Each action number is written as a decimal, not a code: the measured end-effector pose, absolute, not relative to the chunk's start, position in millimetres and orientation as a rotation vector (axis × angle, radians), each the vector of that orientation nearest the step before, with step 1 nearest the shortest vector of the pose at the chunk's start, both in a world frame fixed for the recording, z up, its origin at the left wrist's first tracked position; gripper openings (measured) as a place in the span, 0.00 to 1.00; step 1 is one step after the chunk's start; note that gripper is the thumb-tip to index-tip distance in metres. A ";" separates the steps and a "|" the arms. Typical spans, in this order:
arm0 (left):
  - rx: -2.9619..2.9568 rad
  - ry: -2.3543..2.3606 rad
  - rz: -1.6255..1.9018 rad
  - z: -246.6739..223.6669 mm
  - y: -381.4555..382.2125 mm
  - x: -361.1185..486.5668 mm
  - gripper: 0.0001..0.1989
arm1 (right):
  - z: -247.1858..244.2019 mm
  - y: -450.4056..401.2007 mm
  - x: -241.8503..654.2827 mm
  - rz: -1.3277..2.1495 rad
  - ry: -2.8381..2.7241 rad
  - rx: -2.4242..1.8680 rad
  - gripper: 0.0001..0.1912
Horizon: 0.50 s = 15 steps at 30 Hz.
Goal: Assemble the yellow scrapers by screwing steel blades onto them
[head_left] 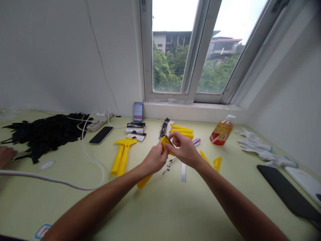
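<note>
Over the middle of the table my left hand (155,157) is closed around a yellow plastic scraper (144,181), whose handle sticks out below toward me. The fingers of my right hand (184,147) pinch at the scraper's head, where a thin dark strip shows along the edge; part of the head is hidden by my fingers. Just below lie several small metal screws or nuts (166,169) and a screwdriver (197,142), partly hidden by my right hand. A flat metal blade (184,173) lies beneath my right wrist. Loose yellow pieces (217,163) lie right of that forearm.
More yellow scrapers (123,154) lie at left, with yellow handles (183,131) behind my hands. Around them are black-labelled packages (135,129), a phone (101,135), a black heap (47,132), a white cable (62,181), a drink bottle (221,131) and gloves (263,150). Another person's hand (7,155) shows far left.
</note>
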<state>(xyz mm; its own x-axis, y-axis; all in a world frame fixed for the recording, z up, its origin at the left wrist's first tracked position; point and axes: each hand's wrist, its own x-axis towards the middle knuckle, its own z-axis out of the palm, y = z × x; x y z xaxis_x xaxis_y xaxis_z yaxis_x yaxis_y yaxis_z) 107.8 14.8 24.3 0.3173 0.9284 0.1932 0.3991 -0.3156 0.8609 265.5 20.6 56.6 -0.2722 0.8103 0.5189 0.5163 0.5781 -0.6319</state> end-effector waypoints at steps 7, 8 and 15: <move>1.750 1.050 0.968 29.8 11.0 108.6 0.17 | 52.0 34.2 274.8 0.976 -1.804 -0.981 0.21; 1.739 1.040 0.955 31.4 10.5 108.4 0.17 | 51.1 35.6 275.3 1.063 -1.801 -0.954 0.20; 1.558 0.869 0.724 37.4 14.7 105.4 0.20 | 51.7 38.8 283.9 1.247 -1.803 -0.939 0.18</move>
